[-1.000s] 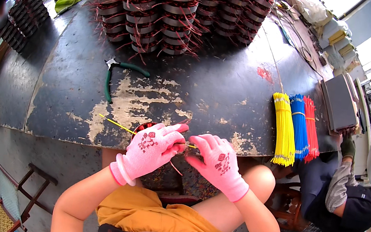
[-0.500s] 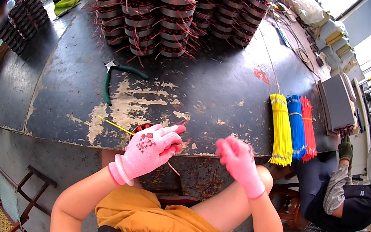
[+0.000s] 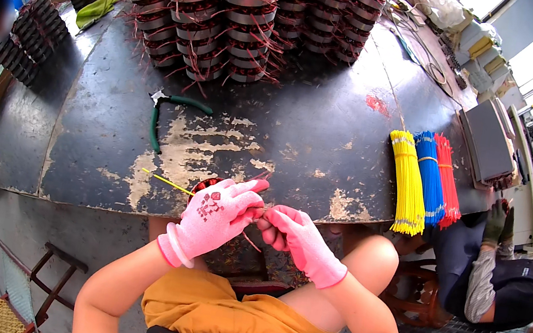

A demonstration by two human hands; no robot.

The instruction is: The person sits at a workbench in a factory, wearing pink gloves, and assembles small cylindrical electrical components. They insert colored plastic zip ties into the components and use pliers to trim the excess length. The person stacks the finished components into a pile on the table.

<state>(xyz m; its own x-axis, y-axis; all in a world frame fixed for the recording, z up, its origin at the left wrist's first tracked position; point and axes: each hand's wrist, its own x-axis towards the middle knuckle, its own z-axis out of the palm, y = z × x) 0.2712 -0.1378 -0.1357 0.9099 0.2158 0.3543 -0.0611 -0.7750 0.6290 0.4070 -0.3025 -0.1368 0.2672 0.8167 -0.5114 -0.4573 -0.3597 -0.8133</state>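
At the table's front edge, my left hand [image 3: 216,215], in a pink glove, covers most of a motor stator [image 3: 203,185] with red windings. Its thumb and fingers are closed on thin lead wires [image 3: 261,213] of the stator. My right hand [image 3: 297,236], gloved alike, pinches the wire ends right beside the left fingertips. From the stator's left side sticks a yellow wire [image 3: 166,180]. One pale lead hangs below the left hand. The exact join between the fingertips is too small to make out.
Green-handled cutting pliers [image 3: 162,116] lie beyond my left hand. Stacked stators [image 3: 221,29] stand at the back. Bundles of yellow [image 3: 406,184], blue [image 3: 428,180] and red wires [image 3: 446,183] lie at the right. A co-worker [image 3: 505,278] sits to the right; a chair [image 3: 50,279] stands at lower left.
My right hand has moved left and closed on the wire ends at the left fingertips. My left hand stays nearly in place. The co-worker's gloved hands have shifted a little.
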